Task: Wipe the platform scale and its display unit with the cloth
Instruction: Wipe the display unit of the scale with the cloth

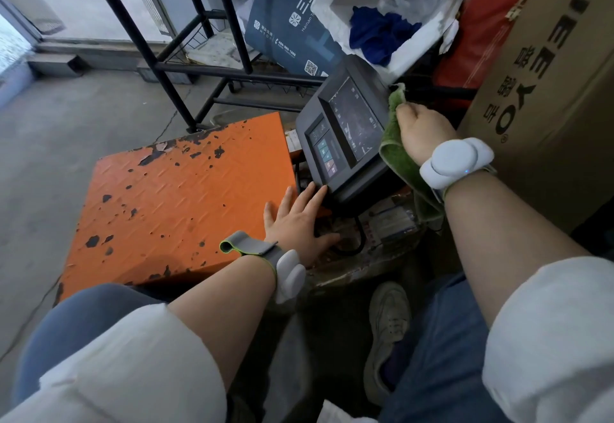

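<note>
While we crouch over the job, nearest us sits our left hand (300,219), fingers straight and spread, palm down at the near right corner of the platform scale (186,196), fingertips reaching toward the near edge of the display unit (345,136); it holds nothing, looks like bracing only; whether the fingertips actually touch the housing we cannot tell; a black cable (357,239) loops on the floor just beside that hand. Platform is the orange plate with chipped paint, lying flat, spreading left of the display and away from us. Next out, the display unit: dark housing, tilted face up toward us, long axis running near-left to far-right, small button panel at the near end, larger screen at the far end. Our right hand (422,130) is on the display's right side, grip clamped on the green cloth (398,153), fingers curled round the bunched top; cloth hangs down past the wrist and lies against the right edge of the housing. So the key relation: screen lies directly left of the cloth grip, right hand much nearer to it than left; we judge the next stroke should sweep leftward across the face, along or across that long axis. Platform looks unwiped yet, a judgement. Farthest: foam box (335,0), cardboard carton (548,106), black rack (212,70).
</note>
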Action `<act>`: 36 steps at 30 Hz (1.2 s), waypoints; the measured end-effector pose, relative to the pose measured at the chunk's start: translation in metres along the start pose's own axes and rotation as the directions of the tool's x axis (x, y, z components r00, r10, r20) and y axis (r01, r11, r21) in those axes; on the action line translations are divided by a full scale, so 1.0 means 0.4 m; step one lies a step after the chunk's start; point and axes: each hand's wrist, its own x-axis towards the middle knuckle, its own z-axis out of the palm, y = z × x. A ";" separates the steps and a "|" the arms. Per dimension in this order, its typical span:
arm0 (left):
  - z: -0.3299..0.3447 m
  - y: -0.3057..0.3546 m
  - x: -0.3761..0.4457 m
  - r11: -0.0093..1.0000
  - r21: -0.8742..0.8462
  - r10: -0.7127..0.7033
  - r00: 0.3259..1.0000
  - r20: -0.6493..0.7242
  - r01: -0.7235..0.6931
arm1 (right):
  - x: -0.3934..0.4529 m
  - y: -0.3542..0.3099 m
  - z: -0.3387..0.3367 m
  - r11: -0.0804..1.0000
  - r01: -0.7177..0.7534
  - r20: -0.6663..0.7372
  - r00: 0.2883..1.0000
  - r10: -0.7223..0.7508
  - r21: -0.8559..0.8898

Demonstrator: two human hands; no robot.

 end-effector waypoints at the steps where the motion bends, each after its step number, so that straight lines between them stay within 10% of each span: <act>1: -0.009 0.000 0.002 0.998 -0.058 -0.007 0.999 -0.047 0.005 | 0.003 -0.002 -0.002 1.000 -0.012 0.003 1.000 0.012 0.004; 5: -0.050 0.000 0.035 0.944 -0.322 -0.127 0.978 -0.168 0.067 | -0.006 -0.005 0.003 0.997 0.055 -0.041 0.998 -0.057 -0.054; 10: -0.057 -0.033 0.088 0.981 -0.114 -0.162 0.987 -0.009 0.160 | -0.026 0.001 -0.002 0.909 0.368 -0.030 0.924 -0.381 -0.197; 18: -0.066 -0.048 0.136 0.979 -0.060 -0.186 0.978 0.095 0.192 | 0.047 0.016 -0.026 0.983 0.179 0.118 0.976 -0.184 0.047; 27: -0.045 -0.053 0.131 0.983 0.079 -0.176 0.978 0.115 0.167 | 0.051 -0.006 -0.018 0.931 0.362 0.163 0.922 -0.350 -0.048; 36: -0.038 -0.057 0.132 0.980 0.112 -0.174 0.979 0.110 0.162 | 0.088 -0.015 -0.020 0.993 0.112 0.182 0.978 -0.102 -0.040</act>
